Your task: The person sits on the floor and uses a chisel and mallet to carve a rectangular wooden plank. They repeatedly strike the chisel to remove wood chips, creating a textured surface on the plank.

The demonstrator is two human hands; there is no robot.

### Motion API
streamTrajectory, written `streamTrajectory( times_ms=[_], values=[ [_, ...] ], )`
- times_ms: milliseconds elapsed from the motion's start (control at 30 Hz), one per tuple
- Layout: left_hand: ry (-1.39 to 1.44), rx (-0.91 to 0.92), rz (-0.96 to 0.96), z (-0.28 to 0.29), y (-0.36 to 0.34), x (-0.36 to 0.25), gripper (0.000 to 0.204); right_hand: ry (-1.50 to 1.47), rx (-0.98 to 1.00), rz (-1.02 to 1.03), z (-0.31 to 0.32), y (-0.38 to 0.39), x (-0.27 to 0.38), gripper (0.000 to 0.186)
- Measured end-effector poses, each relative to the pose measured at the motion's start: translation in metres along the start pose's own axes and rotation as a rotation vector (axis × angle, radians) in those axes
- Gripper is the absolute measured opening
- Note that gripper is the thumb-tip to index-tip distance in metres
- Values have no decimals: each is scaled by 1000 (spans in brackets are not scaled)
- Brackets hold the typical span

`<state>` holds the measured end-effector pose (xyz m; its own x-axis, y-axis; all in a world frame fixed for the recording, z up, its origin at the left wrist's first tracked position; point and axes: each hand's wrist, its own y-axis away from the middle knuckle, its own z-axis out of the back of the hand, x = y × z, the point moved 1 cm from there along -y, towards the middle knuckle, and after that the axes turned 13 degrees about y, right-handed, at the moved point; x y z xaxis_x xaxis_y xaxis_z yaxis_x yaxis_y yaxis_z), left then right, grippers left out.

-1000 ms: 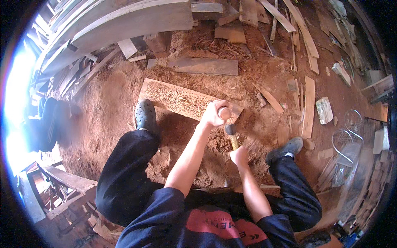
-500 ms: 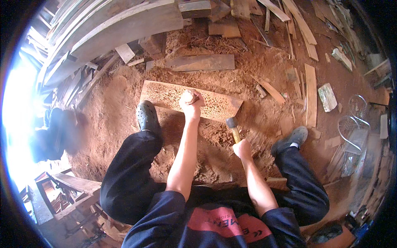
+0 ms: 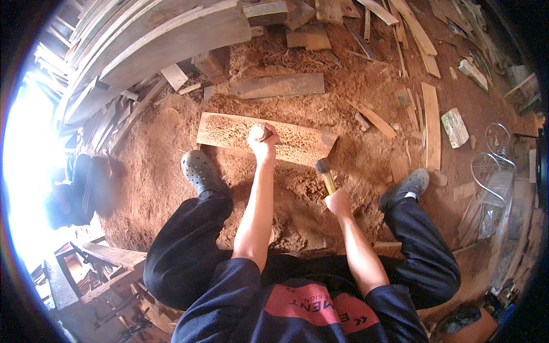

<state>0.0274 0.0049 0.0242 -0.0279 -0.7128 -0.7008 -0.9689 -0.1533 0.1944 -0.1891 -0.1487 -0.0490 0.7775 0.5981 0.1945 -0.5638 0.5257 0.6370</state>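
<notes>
Left hand slid left along plank, fingers gripping chisel; plank's long axis ran left-right. Right hand fisted around mallet, head pointing away.

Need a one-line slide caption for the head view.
Seated person's left hand holds a chisel on a carved plank; right hand grips a mallet.

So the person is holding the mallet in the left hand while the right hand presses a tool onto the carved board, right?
Not quite: the hands are swapped. The head view shows the mallet in the right hand, raised beside the carved board, while the left hand presses a small tool onto the board.
</notes>
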Motion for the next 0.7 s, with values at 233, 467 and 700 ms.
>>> streamTrajectory(
  times_ms=[233,467,700],
  values=[
    [-206,107,-75,2,-4,-8,22,-3,-68,30,-10,-4,-6,28],
    [-341,150,-10,11,-11,0,25,-17,-62,-2,-13,-5,-7,28],
    [-439,305,-109,23,-17,0,23,14,-72,22,-13,-6,-5,30]
  ],
)
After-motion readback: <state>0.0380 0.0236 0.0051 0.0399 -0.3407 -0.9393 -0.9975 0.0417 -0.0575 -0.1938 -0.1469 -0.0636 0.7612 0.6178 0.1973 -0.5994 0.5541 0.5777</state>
